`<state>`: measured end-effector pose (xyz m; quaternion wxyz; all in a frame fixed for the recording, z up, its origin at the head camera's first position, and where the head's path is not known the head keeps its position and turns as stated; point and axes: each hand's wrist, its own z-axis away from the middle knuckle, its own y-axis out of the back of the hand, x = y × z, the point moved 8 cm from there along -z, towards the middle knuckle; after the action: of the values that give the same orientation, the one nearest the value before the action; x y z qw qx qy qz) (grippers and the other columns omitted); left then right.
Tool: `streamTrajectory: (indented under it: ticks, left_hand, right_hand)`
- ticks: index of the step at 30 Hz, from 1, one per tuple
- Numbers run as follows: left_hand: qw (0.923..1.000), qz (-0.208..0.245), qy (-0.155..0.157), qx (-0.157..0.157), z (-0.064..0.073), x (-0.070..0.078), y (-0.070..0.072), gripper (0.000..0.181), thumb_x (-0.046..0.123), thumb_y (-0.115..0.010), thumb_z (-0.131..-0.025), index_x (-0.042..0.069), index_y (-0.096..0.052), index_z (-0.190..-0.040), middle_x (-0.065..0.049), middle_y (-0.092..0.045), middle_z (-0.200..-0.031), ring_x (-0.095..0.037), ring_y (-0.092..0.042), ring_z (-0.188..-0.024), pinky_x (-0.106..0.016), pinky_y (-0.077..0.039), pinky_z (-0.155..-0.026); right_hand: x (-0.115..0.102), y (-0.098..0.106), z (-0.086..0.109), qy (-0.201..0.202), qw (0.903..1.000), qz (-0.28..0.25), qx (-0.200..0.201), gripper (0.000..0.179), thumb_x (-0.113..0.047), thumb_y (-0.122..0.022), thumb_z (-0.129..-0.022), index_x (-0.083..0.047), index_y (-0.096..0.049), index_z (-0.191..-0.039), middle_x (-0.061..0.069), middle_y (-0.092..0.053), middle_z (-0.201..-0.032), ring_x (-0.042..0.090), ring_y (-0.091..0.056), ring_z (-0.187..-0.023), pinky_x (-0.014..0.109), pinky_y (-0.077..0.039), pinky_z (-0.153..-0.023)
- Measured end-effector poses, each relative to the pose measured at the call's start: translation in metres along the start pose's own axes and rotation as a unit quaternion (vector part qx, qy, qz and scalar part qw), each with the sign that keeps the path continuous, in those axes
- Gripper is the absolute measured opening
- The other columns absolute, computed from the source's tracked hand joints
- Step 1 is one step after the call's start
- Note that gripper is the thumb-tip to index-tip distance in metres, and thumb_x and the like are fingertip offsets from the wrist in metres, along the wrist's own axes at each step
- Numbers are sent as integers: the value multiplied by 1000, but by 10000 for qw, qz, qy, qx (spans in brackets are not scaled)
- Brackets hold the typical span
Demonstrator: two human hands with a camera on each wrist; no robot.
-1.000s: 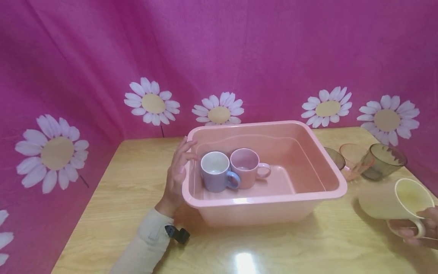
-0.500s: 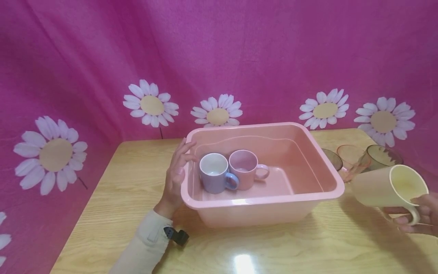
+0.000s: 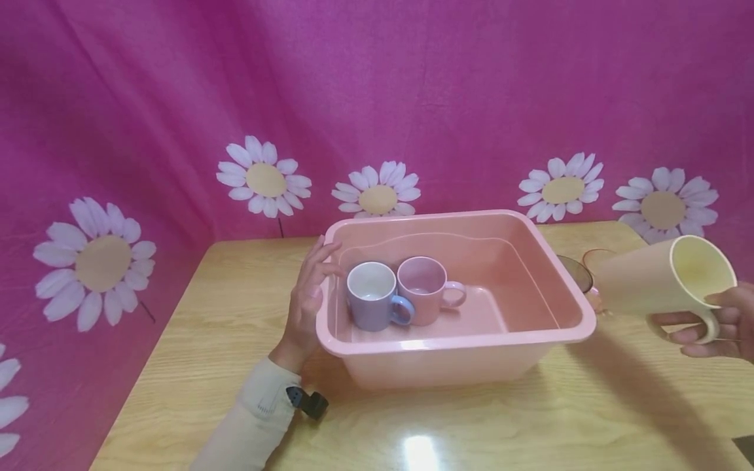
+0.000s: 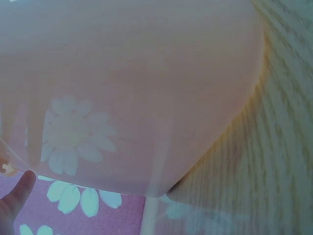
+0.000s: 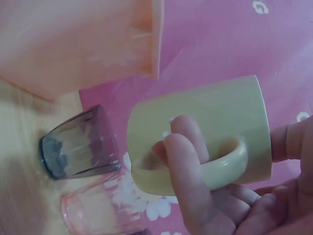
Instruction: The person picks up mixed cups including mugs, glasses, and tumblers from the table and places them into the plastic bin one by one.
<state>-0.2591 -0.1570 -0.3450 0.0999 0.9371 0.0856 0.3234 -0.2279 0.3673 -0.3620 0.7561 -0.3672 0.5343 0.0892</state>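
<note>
A pink plastic basin (image 3: pixel 453 343) stands on the wooden table. My left hand (image 3: pixel 303 301) holds its left rim, fingers over the edge; in the left wrist view one finger (image 4: pixel 19 193) reaches the rim. Inside, at the left, a lavender-blue mug (image 3: pixel 370 313) with a white interior stands upright beside a pink mug (image 3: pixel 419 299), both handles pointing right. Raised to the right of the basin, a pale yellow mug (image 3: pixel 636 281) lies tilted sideways in my right hand (image 3: pixel 724 324). Its handle is hooked by my fingers, and its mouth faces right.
Behind the yellow mug, right of the basin, stand a smoky grey glass (image 5: pixel 80 144) and a clear pink glass (image 5: pixel 102 205), partly hidden in the head view. A magenta cloth (image 3: pixel 442 98) with white daisies hangs along the table's back and left.
My right hand has lifted the yellow mug higher and slightly left, so it now covers more of the glasses. The left hand, the basin and the two mugs inside stay in place.
</note>
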Motion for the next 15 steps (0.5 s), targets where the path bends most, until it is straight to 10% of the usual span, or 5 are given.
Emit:
streamTrajectory:
  ticks: [8,15]
  left_hand:
    - [10000,-44,54,1,0,-1,-1,42,29,-30,-91,-2,-56,-100,-14,-45,-144,-30,-19,-145,-57,-13,-115]
    - [10000,-27,-11,18,0,0,0,39,26,-30,-89,-1,-57,-100,-16,-45,-143,-31,-20,-144,-56,-14,-115]
  right_hand:
    - [-26,-7,-8,898,9907,866,547,59,-8,-7,-102,-15,-63,-119,25,-67,-106,35,-71,-85,48,-56,-71]
    - [-53,-22,-15,1734,9561,1458,1859,42,-7,-22,-103,-11,-60,-120,28,-69,-93,31,-70,-65,45,-57,-55]
